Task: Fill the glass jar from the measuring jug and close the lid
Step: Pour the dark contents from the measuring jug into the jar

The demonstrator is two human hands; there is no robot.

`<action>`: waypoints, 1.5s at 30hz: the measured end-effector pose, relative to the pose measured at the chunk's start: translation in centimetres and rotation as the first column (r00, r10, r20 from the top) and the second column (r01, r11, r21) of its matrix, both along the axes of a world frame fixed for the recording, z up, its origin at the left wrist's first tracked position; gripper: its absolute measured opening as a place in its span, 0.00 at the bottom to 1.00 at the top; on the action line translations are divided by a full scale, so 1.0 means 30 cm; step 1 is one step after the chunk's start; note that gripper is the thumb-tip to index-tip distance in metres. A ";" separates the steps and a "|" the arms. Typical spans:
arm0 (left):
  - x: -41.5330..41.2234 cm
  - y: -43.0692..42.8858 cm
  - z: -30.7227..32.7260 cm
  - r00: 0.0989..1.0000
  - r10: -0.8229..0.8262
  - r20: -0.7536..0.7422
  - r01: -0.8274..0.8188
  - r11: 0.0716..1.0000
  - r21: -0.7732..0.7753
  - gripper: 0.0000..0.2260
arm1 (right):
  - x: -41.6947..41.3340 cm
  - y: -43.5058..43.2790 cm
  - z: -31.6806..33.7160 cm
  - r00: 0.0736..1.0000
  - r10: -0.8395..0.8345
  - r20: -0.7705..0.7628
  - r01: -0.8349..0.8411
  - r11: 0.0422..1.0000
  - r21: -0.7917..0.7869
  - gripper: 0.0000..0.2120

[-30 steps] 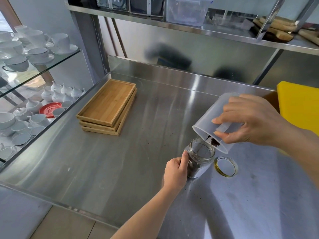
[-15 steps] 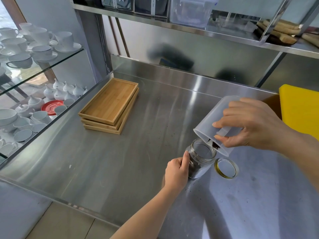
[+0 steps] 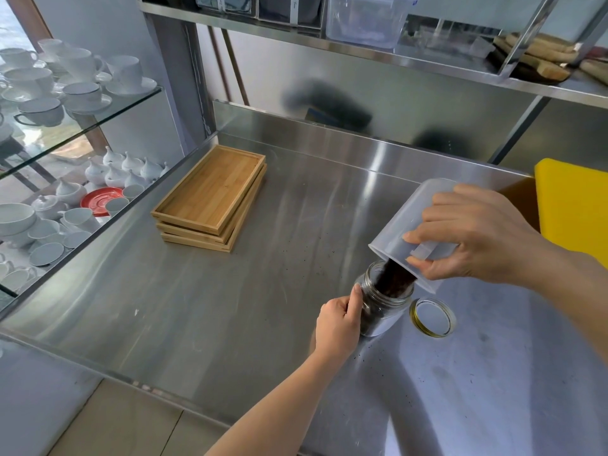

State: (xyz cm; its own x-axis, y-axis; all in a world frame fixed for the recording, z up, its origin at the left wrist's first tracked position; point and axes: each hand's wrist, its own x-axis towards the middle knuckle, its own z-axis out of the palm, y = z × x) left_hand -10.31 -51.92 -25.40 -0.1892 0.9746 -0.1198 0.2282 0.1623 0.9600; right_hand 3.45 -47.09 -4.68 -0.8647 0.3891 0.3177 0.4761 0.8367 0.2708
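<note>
On the stainless-steel counter (image 3: pixel 230 307) no writing could be read; the dark packets on the upper shelf (image 3: pixel 427 57) carried pale labels too small to make out. A stack of bamboo trays (image 3: pixel 210 197) lay toward the back left, well apart from the work, and a yellow board (image 3: pixel 572 205) stood at the right edge behind the right arm. Beyond the counter's left side, glass shelves (image 3: pixel 85 133) held white cups, saucers and teapots, with one red saucer (image 3: pixel 102 200) among them. Dark specks dotted the steel around the jar.

The glass jar (image 3: pixel 383 307) stood upright near the front right of the counter, its mouth uncovered, already partly filled with dark grounds. The left hand (image 3: pixel 339 324) was wrapped around its left side, thumb pressed against the shoulder. The right hand (image 3: pixel 477 235) gripped the translucent plastic measuring jug (image 3: pixel 408 225), fingers curled over its wall and handle, tipping it steeply so its rim hung just above the jar's mouth; dark grounds (image 3: pixel 393 278) were streaming from jug into jar. The gold-rimmed lid (image 3: pixel 432 316) lay flat, just beside the jar on its right, not touching it.
</note>
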 end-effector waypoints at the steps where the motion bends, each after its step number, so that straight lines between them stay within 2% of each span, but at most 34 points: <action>1: 0.000 0.000 0.001 1.000 -0.002 0.001 0.002 1.000 0.000 0.25 | 0.000 0.001 0.001 1.000 -0.001 -0.002 0.001 1.000 0.003 0.15; 16: 0.001 -0.002 0.001 1.000 -0.001 0.011 0.001 1.000 0.002 0.25 | -0.009 0.001 -0.008 0.997 0.055 0.060 -0.058 0.997 0.041 0.14; 20: 0.000 -0.001 -0.004 1.000 -0.005 0.008 0.005 1.000 -0.001 0.25 | -0.013 -0.004 -0.020 0.993 0.074 0.095 -0.077 0.997 0.030 0.16; 28: 0.000 0.000 -0.005 1.000 -0.001 0.002 0.001 1.000 0.003 0.25 | -0.015 -0.008 -0.028 0.986 0.111 0.127 -0.125 0.987 0.103 0.15; 37: 0.001 0.000 -0.003 1.000 -0.007 -0.003 0.007 1.000 0.006 0.25 | -0.022 -0.029 -0.052 0.966 0.174 0.192 -0.194 0.977 0.089 0.15; 39: 0.000 0.001 -0.002 1.000 -0.010 -0.005 0.010 1.000 0.009 0.25 | -0.017 -0.026 -0.056 0.963 0.196 0.184 -0.216 0.972 0.093 0.20; 41: 0.000 0.002 -0.002 1.000 -0.009 -0.007 0.009 1.000 0.011 0.25 | -0.017 -0.027 -0.058 0.962 0.206 0.177 -0.224 0.970 0.089 0.29; 45: 0.000 0.002 -0.008 1.000 -0.008 -0.006 0.008 1.000 0.001 0.25 | -0.018 -0.036 -0.074 0.959 0.196 0.205 -0.220 0.970 0.105 0.30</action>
